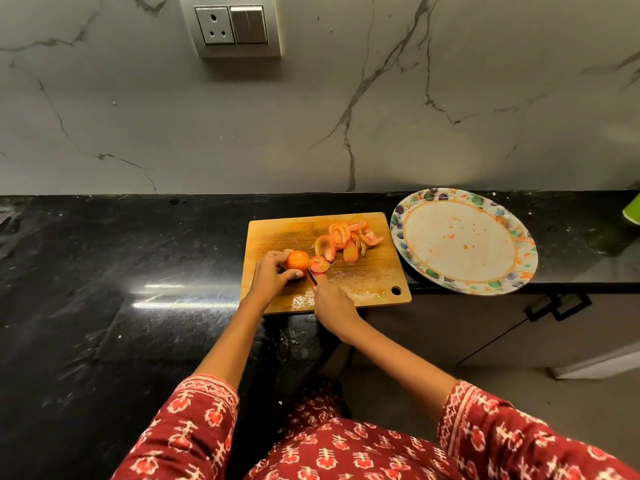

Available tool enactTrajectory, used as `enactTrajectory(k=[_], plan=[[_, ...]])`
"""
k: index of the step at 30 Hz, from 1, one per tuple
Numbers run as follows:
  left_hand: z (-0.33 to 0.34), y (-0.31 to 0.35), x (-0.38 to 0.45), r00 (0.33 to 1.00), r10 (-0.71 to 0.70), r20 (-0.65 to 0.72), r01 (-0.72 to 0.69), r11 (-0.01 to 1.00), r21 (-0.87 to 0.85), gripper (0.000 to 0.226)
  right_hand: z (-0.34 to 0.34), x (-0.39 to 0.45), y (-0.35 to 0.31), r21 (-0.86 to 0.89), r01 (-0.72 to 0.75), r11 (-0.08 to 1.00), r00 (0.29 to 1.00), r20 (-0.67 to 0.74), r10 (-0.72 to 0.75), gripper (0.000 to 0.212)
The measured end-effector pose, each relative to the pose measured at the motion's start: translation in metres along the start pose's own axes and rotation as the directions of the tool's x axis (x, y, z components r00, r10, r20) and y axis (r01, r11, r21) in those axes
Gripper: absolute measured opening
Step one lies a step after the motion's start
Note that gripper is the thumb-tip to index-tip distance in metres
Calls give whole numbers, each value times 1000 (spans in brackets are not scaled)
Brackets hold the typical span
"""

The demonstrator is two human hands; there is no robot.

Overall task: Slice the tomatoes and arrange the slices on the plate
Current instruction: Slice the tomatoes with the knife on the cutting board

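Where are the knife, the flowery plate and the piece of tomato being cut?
Thin dark-handled knife (309, 267): head view, blade.
Round flower-rimmed plate (465, 289): head view, near rim.
Orange-red tomato piece (297, 260): head view, skin.

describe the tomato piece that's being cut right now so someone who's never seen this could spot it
Find the wooden cutting board on the black counter, left of the patterned plate. At its left side, the left hand grips a rounded, uncut tomato chunk, with the knife at its right edge. Unlike the flat slices heaped farther back, it is thick and domed.
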State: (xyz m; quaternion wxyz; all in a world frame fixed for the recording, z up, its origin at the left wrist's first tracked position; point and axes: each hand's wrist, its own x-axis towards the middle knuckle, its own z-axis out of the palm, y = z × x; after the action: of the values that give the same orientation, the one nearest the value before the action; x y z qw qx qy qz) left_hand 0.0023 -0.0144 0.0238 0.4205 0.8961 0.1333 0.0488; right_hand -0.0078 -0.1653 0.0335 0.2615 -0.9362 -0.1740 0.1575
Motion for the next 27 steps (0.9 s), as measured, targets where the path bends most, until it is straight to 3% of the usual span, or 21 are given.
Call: enactTrajectory(k=[10,15,18,23,27], plan=[[2,-1,-2,1000,6,-24,-6,1000,6,49,-3,20,-7,24,-73,997,990,121,70,25],[0,2,-4,999,18,-47,-20,999,-30,47,-2,-12,10,-86,10,996,991,137,2,26],[0,3,-6,998,29,-52,-31,999,-44,48,-6,-15,10,-104,-43,994,984,166,60,20],[1,4,-10,996,37,-78,-40,998,-42,49,-17,-9,6,-28,-124,992,981,145,126,20],[1,9,-13,997,33,-75,-37,998,-53,51,-27,-5,-4,41,-90,995,995,50,88,25]])
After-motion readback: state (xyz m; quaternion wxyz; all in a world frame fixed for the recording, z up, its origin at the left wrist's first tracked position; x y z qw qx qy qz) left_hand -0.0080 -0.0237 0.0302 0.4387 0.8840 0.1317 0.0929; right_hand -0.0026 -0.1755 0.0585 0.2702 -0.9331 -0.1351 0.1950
